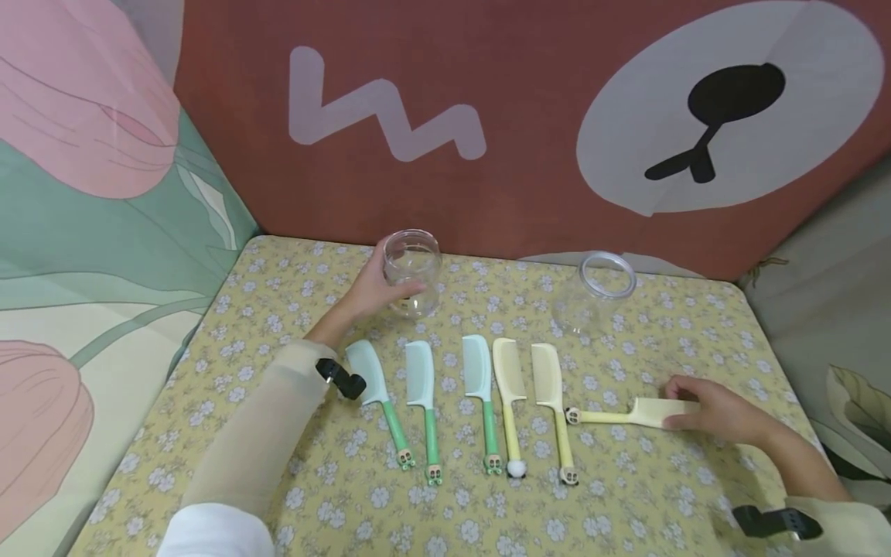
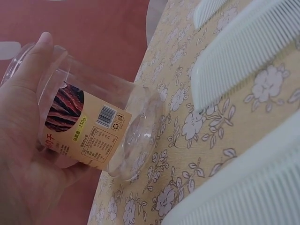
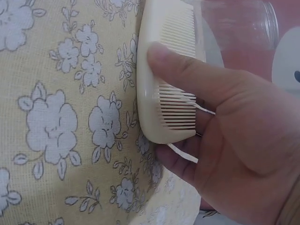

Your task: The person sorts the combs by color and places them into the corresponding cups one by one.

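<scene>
At the back of the table my left hand (image 1: 376, 290) grips a clear plastic jar (image 1: 425, 267) with its rim facing up. A printed label (image 2: 101, 133) shows on its side in the left wrist view. At the right, my right hand (image 1: 717, 411) pinches the head of a pale yellow comb (image 1: 653, 412), thumb across its teeth. That comb lies sideways, its handle pointing left. Between the hands lie two yellow combs, one of them a comb with a white ball (image 1: 510, 371) at its handle end, and three green-handled combs with pale blue heads, such as the leftmost comb (image 1: 369, 371).
Another clear jar (image 1: 607, 277) stands at the back right, behind the combs. A floral cloth (image 1: 334, 495) covers the table. Printed fabric (image 1: 529, 139) hangs along the back edge, with more at both sides.
</scene>
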`<state>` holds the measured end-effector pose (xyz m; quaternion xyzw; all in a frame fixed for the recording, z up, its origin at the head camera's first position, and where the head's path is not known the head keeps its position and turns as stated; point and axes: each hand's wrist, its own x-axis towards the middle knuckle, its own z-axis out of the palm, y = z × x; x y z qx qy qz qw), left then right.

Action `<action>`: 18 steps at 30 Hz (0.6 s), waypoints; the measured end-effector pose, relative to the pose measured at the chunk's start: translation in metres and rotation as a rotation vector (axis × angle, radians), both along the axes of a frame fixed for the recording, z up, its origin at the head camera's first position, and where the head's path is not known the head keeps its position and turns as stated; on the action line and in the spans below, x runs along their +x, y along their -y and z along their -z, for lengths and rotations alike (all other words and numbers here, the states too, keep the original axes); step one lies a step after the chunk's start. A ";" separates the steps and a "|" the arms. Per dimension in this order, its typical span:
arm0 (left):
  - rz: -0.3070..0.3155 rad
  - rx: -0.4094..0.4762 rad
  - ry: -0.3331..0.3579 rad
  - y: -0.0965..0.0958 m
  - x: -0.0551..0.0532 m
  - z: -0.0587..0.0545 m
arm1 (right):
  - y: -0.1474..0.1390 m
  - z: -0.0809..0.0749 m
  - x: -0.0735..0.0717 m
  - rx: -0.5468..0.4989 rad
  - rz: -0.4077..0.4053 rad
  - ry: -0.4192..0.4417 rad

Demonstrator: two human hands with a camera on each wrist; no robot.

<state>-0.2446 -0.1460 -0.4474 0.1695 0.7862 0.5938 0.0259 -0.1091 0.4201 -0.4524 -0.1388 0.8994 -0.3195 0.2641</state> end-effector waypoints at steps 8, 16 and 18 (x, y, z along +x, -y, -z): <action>0.011 -0.035 0.023 -0.002 0.009 -0.014 | -0.012 -0.001 0.004 -0.204 0.112 -0.135; 0.009 -0.029 0.027 -0.004 0.019 -0.031 | -0.005 -0.019 0.004 -0.562 0.392 -0.248; 0.006 -0.030 0.034 -0.004 0.019 -0.030 | 0.003 -0.023 0.002 -0.758 0.428 -0.223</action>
